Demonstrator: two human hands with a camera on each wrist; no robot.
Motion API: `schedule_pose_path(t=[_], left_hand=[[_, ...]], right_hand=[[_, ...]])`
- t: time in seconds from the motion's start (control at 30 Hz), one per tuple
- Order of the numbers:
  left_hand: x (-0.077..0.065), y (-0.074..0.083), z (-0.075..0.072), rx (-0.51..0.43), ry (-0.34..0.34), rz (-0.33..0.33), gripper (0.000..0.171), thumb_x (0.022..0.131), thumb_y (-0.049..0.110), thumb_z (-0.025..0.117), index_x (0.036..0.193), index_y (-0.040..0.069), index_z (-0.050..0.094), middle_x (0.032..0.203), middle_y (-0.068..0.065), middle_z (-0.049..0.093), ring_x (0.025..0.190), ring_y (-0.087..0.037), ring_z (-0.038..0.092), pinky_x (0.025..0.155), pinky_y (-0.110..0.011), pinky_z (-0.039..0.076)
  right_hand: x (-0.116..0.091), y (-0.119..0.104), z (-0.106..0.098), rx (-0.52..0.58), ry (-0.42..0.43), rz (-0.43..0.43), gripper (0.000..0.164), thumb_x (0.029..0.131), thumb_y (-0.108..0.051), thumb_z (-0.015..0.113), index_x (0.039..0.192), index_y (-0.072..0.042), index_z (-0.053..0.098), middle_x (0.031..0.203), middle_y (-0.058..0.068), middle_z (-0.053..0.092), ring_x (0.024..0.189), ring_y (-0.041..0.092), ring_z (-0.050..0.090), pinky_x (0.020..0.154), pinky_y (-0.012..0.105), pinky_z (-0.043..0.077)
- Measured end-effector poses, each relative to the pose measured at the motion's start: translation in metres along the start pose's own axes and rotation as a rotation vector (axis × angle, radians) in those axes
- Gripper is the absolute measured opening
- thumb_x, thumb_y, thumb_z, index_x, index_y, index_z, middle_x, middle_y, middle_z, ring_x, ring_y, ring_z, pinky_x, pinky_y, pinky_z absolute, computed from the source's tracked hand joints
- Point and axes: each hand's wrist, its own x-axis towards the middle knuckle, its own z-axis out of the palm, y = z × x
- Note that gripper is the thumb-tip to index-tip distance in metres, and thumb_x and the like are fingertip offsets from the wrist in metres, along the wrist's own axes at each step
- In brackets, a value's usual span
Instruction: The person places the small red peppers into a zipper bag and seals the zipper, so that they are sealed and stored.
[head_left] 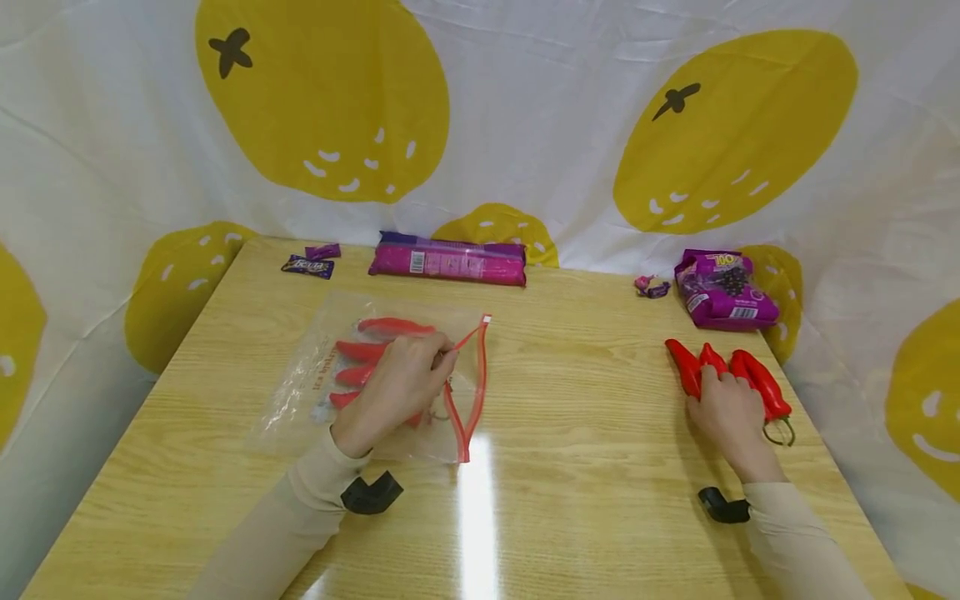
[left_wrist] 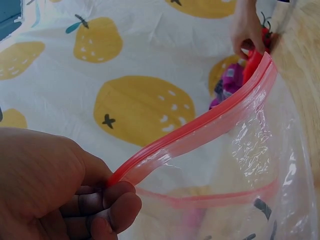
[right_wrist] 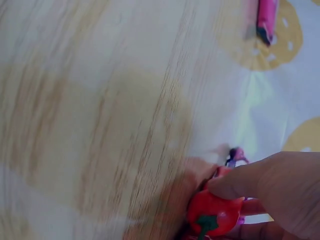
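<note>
My left hand (head_left: 401, 383) pinches the red zip edge of a clear zip bag (head_left: 288, 404), whose mouth gapes toward the right. Through the plastic, several red peppers (head_left: 393, 327) show lying side by side. In the left wrist view, thumb and fingers grip the bag's red rim (left_wrist: 200, 125). Over on the right side of the table, my right hand (head_left: 727, 417) holds a red pepper (right_wrist: 215, 212) by its body, its green stem visible in the right wrist view. Other red peppers (head_left: 759, 379) lie against that hand, partly hidden by it.
Along the back of the wooden table (head_left: 570, 400) lie a long purple packet (head_left: 450, 260), small wrapped sweets (head_left: 652, 287), two little purple wrappers (head_left: 309, 267) and a plump purple bag (head_left: 723, 287). A fruit-print cloth (head_left: 540, 125) hangs behind.
</note>
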Motion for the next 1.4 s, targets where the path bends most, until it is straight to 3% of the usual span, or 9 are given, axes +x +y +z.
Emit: schedule_pose_path(t=[0.2,0.33,0.4,0.53,0.8,1.03,1.13,1.27,1.4], left_hand=[[0.001,0.001,0.001,-0.009,-0.014,-0.007,0.011,0.088,0.01,0.055,0.083,0.007,0.064,0.061,0.003,0.049,0.042,-0.002,0.041,0.04,-0.02,0.034],[0.002,0.001,0.001,-0.004,-0.02,-0.009,0.009,0.088,0.01,0.056,0.083,0.007,0.064,0.062,0.003,0.049,0.043,-0.003,0.041,0.041,-0.02,0.034],[0.003,0.002,0.0,0.002,-0.016,-0.003,0.009,0.087,0.009,0.056,0.082,0.007,0.064,0.062,0.003,0.05,0.045,-0.004,0.041,0.041,-0.02,0.035],[0.005,0.001,-0.001,0.011,0.0,0.013,0.009,0.087,0.008,0.056,0.081,0.007,0.063,0.062,0.003,0.05,0.046,-0.005,0.041,0.042,-0.021,0.035],[0.005,0.0,-0.002,0.01,0.001,0.008,0.008,0.087,0.009,0.057,0.085,0.006,0.064,0.063,0.003,0.051,0.047,-0.007,0.041,0.041,-0.021,0.035],[0.005,0.002,-0.001,0.035,-0.008,-0.01,0.008,0.087,0.011,0.058,0.086,0.007,0.064,0.063,0.002,0.051,0.047,-0.008,0.042,0.041,-0.021,0.036],[0.005,0.002,-0.001,0.038,-0.008,-0.009,0.008,0.087,0.011,0.058,0.085,0.007,0.064,0.063,0.002,0.051,0.048,-0.008,0.042,0.041,-0.021,0.036],[0.004,0.002,-0.001,0.036,-0.005,0.007,0.008,0.087,0.01,0.057,0.083,0.007,0.063,0.061,0.003,0.049,0.047,-0.007,0.041,0.041,-0.02,0.034],[0.004,0.002,-0.001,0.04,0.008,0.021,0.009,0.087,0.01,0.056,0.082,0.007,0.063,0.061,0.002,0.05,0.049,-0.008,0.041,0.043,-0.021,0.034]], right_hand=[[-0.002,-0.003,-0.001,0.061,-0.004,0.024,0.041,0.073,-0.016,0.061,0.106,0.008,0.051,0.085,0.031,0.053,0.066,0.047,0.05,0.049,0.054,0.038],[-0.001,-0.022,-0.014,0.205,-0.047,0.068,0.044,0.08,-0.02,0.059,0.117,0.002,0.052,0.095,0.027,0.053,0.075,0.041,0.053,0.055,0.049,0.041],[0.002,-0.038,-0.023,0.329,-0.085,0.053,0.043,0.083,-0.022,0.059,0.12,-0.001,0.052,0.097,0.022,0.055,0.076,0.035,0.056,0.057,0.042,0.044],[0.005,-0.079,-0.042,0.604,-0.173,-0.054,0.041,0.086,-0.026,0.063,0.121,-0.005,0.054,0.102,0.014,0.06,0.078,0.022,0.06,0.061,0.029,0.048],[0.002,-0.17,-0.054,0.97,-0.354,-0.231,0.03,0.084,-0.027,0.066,0.112,-0.018,0.06,0.102,0.004,0.063,0.078,0.013,0.063,0.064,0.026,0.05],[0.005,-0.225,-0.072,1.112,-0.367,-0.293,0.026,0.084,-0.005,0.064,0.11,-0.003,0.059,0.104,0.011,0.06,0.081,0.023,0.062,0.069,0.03,0.051],[0.009,-0.242,-0.073,1.153,-0.395,-0.288,0.028,0.084,-0.003,0.064,0.11,0.001,0.058,0.106,0.013,0.06,0.085,0.026,0.062,0.072,0.032,0.051],[0.014,-0.259,-0.061,1.205,-0.463,-0.317,0.03,0.084,-0.002,0.063,0.112,0.004,0.056,0.107,0.016,0.059,0.09,0.029,0.062,0.075,0.033,0.051],[0.02,-0.273,-0.034,1.224,-0.481,-0.377,0.031,0.084,-0.002,0.063,0.113,0.001,0.056,0.11,0.015,0.059,0.092,0.028,0.063,0.077,0.032,0.051]])
